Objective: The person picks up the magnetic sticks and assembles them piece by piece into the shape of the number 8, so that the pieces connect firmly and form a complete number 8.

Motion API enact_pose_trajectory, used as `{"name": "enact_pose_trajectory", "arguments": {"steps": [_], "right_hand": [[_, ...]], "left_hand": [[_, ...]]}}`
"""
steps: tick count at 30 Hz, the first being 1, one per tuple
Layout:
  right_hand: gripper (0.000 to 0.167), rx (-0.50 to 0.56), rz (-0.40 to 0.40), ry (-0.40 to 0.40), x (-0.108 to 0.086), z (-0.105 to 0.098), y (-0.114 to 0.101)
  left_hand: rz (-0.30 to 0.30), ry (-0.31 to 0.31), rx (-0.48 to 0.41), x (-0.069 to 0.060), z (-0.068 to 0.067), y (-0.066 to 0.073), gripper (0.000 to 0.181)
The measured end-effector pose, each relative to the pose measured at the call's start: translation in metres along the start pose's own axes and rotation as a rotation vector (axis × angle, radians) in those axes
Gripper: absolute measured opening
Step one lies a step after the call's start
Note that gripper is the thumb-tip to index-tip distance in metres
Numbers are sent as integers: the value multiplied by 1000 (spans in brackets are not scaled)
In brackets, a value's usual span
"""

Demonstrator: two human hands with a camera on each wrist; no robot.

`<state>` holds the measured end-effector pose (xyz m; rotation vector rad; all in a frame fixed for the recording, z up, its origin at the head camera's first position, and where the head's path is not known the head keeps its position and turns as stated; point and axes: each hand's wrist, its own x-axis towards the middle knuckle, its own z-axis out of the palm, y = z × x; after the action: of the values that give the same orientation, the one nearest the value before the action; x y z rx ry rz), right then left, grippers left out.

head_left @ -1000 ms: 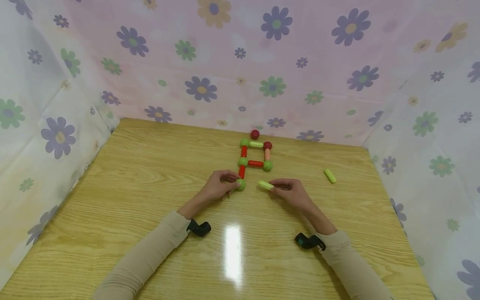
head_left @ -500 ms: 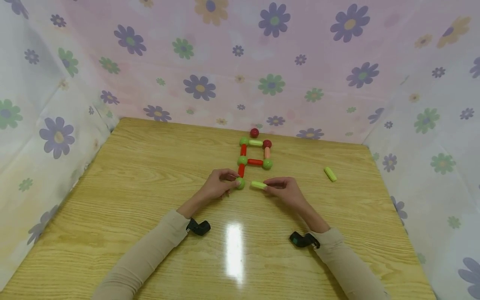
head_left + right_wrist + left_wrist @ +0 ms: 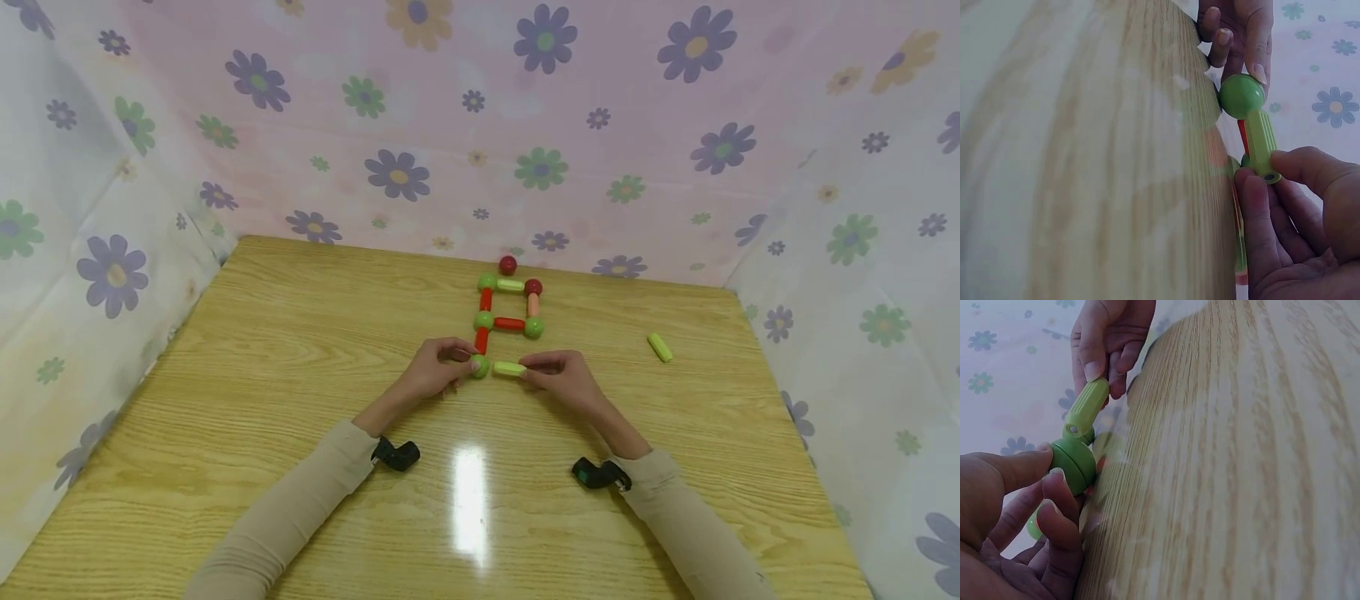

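A flat frame of rods and balls lies on the table: a square with a red rod (image 3: 482,341) running from its near left corner towards me. At that rod's near end is a green ball (image 3: 480,366), which my left hand (image 3: 433,369) pinches between thumb and fingers. My right hand (image 3: 564,380) holds a yellow-green rod (image 3: 508,368) by its right end. The rod's free end points at the green ball, with a small gap between them in the head view. In the right wrist view, the rod (image 3: 1261,140) overlaps the ball (image 3: 1241,96).
Behind the square sits a loose dark red ball (image 3: 507,265). Another yellow-green rod (image 3: 660,347) lies to the right on the wooden table (image 3: 300,308). Flowered cloth (image 3: 420,117) hangs along the back and both sides.
My right hand has moved left with the yellow-green rod, turning it nearly level with the green ball and bringing it close. The left hand keeps its hold on the ball.
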<state>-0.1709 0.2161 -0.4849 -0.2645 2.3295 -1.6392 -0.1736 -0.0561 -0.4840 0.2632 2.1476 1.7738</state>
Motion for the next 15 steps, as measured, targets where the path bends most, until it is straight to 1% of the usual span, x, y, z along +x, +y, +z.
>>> {"name": "enact_pose_trajectory", "arguments": {"steps": [8, 12, 15], "right_hand": [[25, 20, 11, 5, 3, 6, -4], [24, 29, 17, 12, 3, 6, -2], [25, 31, 5, 2, 3, 6, -1]], "left_hand": [[2, 10, 8, 1, 0, -1, 27], [10, 9, 14, 1, 1, -1, 27], [12, 14, 18, 1, 1, -1, 27]]}}
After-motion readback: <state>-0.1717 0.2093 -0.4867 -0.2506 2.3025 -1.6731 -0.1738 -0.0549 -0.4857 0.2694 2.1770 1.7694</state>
